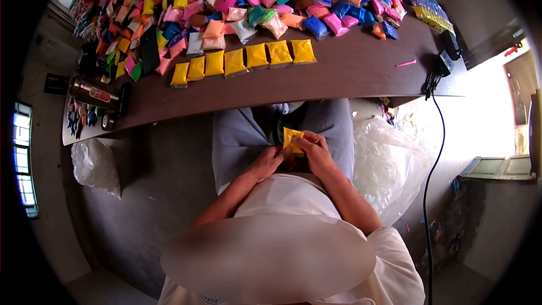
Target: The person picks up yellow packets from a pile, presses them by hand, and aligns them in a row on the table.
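Note:
A small yellow packet (pixel 290 135) is held above my lap, in front of my waist. My right hand (pixel 314 149) pinches its right side with thumb and fingers. At the packet's lower left edge, my left hand (pixel 269 162) has its fingers closed against it, partly hidden. On the table before me lies a row of several flat yellow packets (pixel 235 62), side by side near the front edge.
Packets of many colours (pixel 271 0) are heaped across the back of the brown table (pixel 361 73). A metal flask (pixel 93 93) lies at the left. A black cable (pixel 439 135) hangs at the right. Clear plastic bags (pixel 387 164) stand on the floor.

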Motion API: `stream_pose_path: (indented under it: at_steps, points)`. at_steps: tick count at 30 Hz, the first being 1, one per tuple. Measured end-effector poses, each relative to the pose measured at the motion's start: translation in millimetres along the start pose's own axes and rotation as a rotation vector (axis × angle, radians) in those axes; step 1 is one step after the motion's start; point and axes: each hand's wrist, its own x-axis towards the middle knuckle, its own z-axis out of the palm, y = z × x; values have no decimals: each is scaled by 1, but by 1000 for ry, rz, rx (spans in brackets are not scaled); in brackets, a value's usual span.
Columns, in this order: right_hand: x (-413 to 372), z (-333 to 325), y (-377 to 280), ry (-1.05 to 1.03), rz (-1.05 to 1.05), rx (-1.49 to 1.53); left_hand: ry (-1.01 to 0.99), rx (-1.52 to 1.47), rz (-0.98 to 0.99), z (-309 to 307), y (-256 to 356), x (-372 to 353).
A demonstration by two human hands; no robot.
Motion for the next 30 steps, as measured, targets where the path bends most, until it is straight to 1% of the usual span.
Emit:
stream_pose_path:
  at_steps: [4, 7, 9, 13, 15, 16, 18, 19, 21, 25, 28, 30]
  points:
    - [-3, 6, -4, 8, -12, 81, 13, -8, -16, 0, 3, -2]
    - [-2, 8, -5, -17, -1, 48, 18, -12, -55, 1, 6, -1]
    - [1, 6, 0, -57, -8, 13, 10, 2, -39, 1, 3, 0]
    - [0, 9, -2, -3, -60, -32, -17, 34, -12, 0, 3, 0]
    - [-1, 7, -6, -23, 10, -70, -10, 31, -6, 0, 3, -1]
    - [-1, 6, -6, -23, 9, -70, -3, 27, -2, 0, 3, -1]
    - [-1, 3, -6, -19, 117, 142, 1, -29, -19, 0, 3, -1]
    - [1, -1, -5, -20, 117, 142, 5, -85, -38, 0, 4, -1]
    - [5, -7, -4, -113, 232, 414, -1, -108, -35, -1, 2, -1]
    - [4, -7, -7, -114, 230, 392, -11, -182, -24, -2, -2, 0]
    - [4, -7, -7, -113, 186, 311, -8, -195, -18, -2, 0, -1]
    - [4, -6, -11, -197, 161, 390, -21, -202, -7, -2, 0, -2]
